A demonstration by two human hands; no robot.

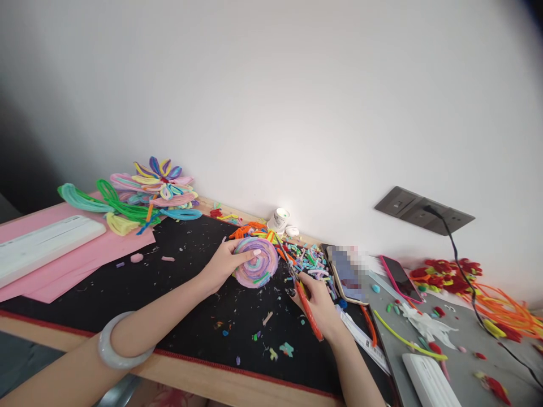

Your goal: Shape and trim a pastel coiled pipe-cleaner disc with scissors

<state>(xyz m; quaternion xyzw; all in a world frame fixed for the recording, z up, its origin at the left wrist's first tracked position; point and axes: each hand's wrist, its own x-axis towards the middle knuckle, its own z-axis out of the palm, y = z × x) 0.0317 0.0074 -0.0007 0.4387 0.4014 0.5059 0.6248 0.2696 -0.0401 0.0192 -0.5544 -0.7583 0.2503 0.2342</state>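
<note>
My left hand (224, 261) grips a coiled disc of pastel pipe cleaners (257, 262), pink, purple and blue, held upright over the black mat (190, 282). Its fingers wrap the disc's left and top edge. My right hand (318, 305) is closed round red-handled pliers or cutters (303, 299), whose dark tip points up toward the disc's right edge. A pale bangle (121, 345) sits on my left forearm.
Pipe-cleaner flowers (156, 189) lie at the back left on pink paper (63, 260) beside a white device (42, 243). Cut scraps (307, 260), a small white jar (279, 219), two phones (348, 274), a ruler, red and orange pipe cleaners (479, 294) and a wall socket with cable (424, 210) fill the right.
</note>
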